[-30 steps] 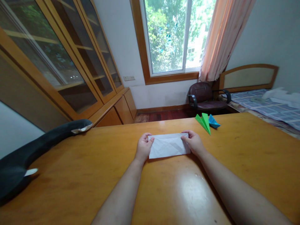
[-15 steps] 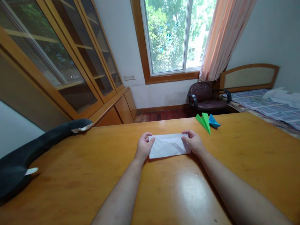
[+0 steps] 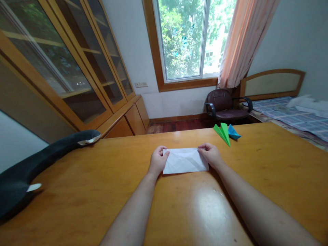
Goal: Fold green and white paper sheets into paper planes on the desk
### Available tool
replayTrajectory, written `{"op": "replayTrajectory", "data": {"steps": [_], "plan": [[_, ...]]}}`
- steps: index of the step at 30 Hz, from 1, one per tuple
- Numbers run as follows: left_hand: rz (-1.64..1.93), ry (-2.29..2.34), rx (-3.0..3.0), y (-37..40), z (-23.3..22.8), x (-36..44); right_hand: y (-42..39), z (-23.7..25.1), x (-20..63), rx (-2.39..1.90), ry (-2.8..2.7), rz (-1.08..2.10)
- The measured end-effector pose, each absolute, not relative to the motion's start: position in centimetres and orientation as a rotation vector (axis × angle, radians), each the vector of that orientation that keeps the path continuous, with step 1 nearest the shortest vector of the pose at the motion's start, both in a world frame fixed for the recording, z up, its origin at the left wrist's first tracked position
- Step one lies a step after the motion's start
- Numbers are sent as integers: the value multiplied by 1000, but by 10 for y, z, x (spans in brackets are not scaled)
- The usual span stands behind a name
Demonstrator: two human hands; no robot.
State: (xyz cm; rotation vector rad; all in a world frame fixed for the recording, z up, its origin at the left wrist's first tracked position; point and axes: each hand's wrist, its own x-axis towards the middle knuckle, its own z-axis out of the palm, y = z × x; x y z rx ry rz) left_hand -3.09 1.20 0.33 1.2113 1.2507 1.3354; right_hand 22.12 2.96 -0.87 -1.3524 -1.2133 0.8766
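A creased sheet of white paper (image 3: 186, 162), folded into a wide rectangle, lies low over the wooden table (image 3: 102, 198). My left hand (image 3: 158, 160) pinches its left edge, thumb on top and fingers curled behind. At the upper right corner my right hand (image 3: 210, 155) grips the paper between thumb and fingers. Whether the paper's underside rests on the table I cannot tell. Beyond my right hand sit a green paper plane (image 3: 224, 133) and a blue paper boat (image 3: 233, 132).
A dark, curved padded object (image 3: 51, 153) with worn white patches borders the table's left side. Past the far edge stand a maroon armchair (image 3: 221, 104) and a bed (image 3: 294, 112). A glass-fronted cabinet (image 3: 102, 68) lines the left wall.
The paper's upper edge has tipped slightly and its surface looks a little flatter. Both hands keep their hold in nearly the same place.
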Motion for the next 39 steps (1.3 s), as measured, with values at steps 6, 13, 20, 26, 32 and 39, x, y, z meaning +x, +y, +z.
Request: {"op": "replayTrajectory", "data": {"steps": [6,13,20,26,32,39], "plan": [[1300,1352,1294,14,0,-31,32,-10,223,-1427,-1289,797],[1277,1398,1333,13,2,-33,32,-11,223,-1398,-1269,813],[1289,1374,1306,13,4,-33,33,-14,224,-1386,-1259,824],[1298,1332,1279,14,3,-34,34,-17,225,-1359,-1262,835],[1290,1237,1148,12,4,-33,35,-18,225,-1364,-1253,831],[1330,1231,1101,12,6,-31,32,-13,223,-1394,-1250,825]]}}
